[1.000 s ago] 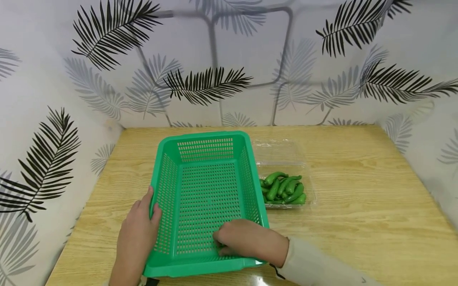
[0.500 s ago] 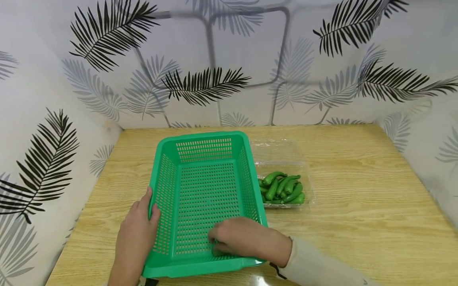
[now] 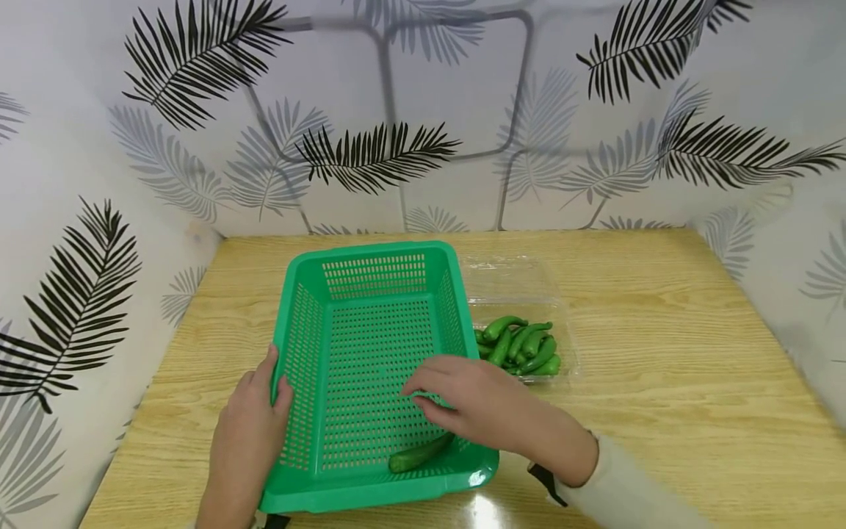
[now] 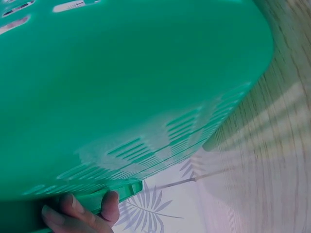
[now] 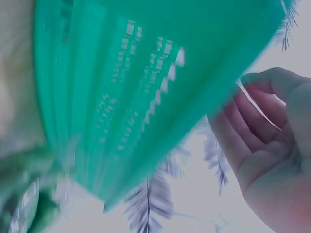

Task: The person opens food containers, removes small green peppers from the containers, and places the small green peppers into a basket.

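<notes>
A green plastic basket (image 3: 383, 382) with slotted walls stands on the table, tilted up in the left wrist view. My left hand (image 3: 244, 426) grips its left rim, thumb on the inner side; its fingertips (image 4: 73, 204) show under the rim in the left wrist view. One green pepper (image 3: 418, 455) lies in the basket's near right corner. Over the right wall is my right hand (image 3: 485, 400), fingers loosely bent and apart from the thumb, holding nothing. The same hand (image 5: 267, 131) shows beside the basket wall in the right wrist view, which is blurred.
Behind the basket's right side, a clear plastic box (image 3: 570, 360) with its lid (image 3: 502, 275) folded back holds several green peppers (image 3: 529, 342). The wooden table (image 3: 674, 353) extends right. A leaf-patterned wall covering (image 3: 456, 198) closes off the back and sides.
My right hand has let go of the pepper and risen up and right out of the basket's near corner, uncovering it. My left hand has kept its grip on the rim.
</notes>
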The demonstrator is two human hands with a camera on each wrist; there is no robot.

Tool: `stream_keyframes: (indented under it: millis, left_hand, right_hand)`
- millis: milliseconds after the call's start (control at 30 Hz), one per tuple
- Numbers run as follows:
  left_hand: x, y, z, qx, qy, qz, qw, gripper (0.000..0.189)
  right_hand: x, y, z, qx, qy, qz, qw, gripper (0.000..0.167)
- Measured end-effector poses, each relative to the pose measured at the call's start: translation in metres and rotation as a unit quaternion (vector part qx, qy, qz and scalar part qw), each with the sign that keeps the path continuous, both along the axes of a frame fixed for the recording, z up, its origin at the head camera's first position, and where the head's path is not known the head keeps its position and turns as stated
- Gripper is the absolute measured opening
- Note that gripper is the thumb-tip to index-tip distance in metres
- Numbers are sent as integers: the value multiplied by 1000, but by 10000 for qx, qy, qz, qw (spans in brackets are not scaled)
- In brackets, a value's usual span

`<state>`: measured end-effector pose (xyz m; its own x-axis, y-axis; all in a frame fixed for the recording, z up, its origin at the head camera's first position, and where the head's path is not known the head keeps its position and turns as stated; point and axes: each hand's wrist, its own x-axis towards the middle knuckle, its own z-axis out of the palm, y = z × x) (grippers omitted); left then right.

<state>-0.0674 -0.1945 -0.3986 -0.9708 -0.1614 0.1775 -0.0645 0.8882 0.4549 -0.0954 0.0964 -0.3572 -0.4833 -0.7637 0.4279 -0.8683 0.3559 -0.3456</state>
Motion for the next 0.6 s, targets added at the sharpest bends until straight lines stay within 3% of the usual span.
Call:
stream_keyframes:
  millis: [133, 267, 467, 600]
  left_hand:
    - [0, 0, 0, 16, 29, -25, 10000, 48]
    - [0, 0, 0, 30, 91, -55, 9999, 48]
    - [0, -1, -1, 25, 155, -94, 9998, 48]
    - [0, -1, -1, 55, 93, -111, 9999, 48]
  right_hand:
    - [-15, 21, 8, -420, 304, -499, 9974, 20]
    - [-32, 47, 5, -353, 356, -1130, 9923, 22]
    - [-58, 78, -19, 435, -39, -1954, 9798, 25]
    - [-69, 88, -38, 810, -377, -2152, 9725, 23]
